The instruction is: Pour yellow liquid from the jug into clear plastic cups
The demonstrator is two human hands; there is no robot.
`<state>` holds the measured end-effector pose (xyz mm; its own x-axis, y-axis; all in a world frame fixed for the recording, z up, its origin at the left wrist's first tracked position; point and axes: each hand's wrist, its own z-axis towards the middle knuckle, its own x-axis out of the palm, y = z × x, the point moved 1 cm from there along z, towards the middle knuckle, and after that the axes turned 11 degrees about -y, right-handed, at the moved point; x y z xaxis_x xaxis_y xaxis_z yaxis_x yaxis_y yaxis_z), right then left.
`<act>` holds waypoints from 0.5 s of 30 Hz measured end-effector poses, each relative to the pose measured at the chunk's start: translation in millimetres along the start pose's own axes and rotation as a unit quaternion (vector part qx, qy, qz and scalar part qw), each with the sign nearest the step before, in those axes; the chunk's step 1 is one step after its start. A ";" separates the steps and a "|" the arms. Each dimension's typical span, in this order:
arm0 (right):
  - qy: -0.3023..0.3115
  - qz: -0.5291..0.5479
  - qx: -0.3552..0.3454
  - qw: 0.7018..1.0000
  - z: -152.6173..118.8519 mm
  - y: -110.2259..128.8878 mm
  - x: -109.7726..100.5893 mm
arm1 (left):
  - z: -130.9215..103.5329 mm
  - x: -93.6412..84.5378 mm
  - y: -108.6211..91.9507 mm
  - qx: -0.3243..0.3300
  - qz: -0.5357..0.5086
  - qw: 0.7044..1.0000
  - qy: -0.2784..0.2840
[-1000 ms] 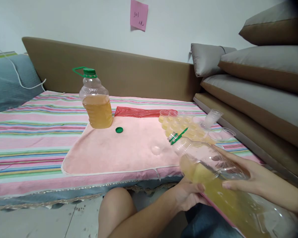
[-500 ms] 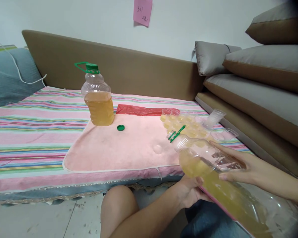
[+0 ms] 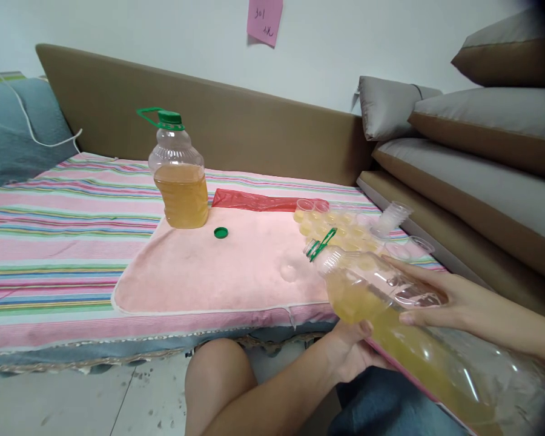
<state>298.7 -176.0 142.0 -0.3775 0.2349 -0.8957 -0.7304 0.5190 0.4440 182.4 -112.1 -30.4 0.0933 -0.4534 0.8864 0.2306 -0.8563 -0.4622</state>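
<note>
A large clear plastic jug (image 3: 376, 303), part-filled with yellow liquid, lies tilted across my lap with its uncapped mouth pointing up and to the left. My right hand (image 3: 431, 303) is wrapped round its upper side at the handle recess. From underneath, my left hand (image 3: 352, 354) grips the jug near its shoulder, thumb against the wall. A green carrying loop (image 3: 323, 244) hangs on the neck. Just left of and below the mouth stands a small clear cup (image 3: 289, 270) on the pink cloth (image 3: 200, 272). Beyond the neck, several small cups (image 3: 336, 225) hold yellow liquid.
A second jug (image 3: 181, 194) with a green cap stands at the back left. A loose green cap (image 3: 221, 232) lies on the cloth. Behind are a red plastic bag (image 3: 263, 201) and, rightward, a stack of clear cups (image 3: 392, 218). Cushions (image 3: 463, 175) are piled at right.
The camera view has shifted slightly. Both hands and the tilted jug stay almost in place, with the jug's neck only a touch further left.
</note>
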 end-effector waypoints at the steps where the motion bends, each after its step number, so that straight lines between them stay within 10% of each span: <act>1: 0.019 0.004 0.011 1.000 0.1 1.5 -0.8 | -0.1 1.0 -0.4 0.000 -0.002 1.000 0.008; 15: 0.066 0.002 0.022 0.998 6.4 1.9 -4.4 | -3.2 13.1 -6.8 -0.004 0.010 1.000 -0.008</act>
<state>302.6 -170.8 146.7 -0.4540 0.1285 -0.8817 -0.7037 0.5552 0.4433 179.0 -112.9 -15.8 0.1130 -0.4673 0.8768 0.2212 -0.8485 -0.4807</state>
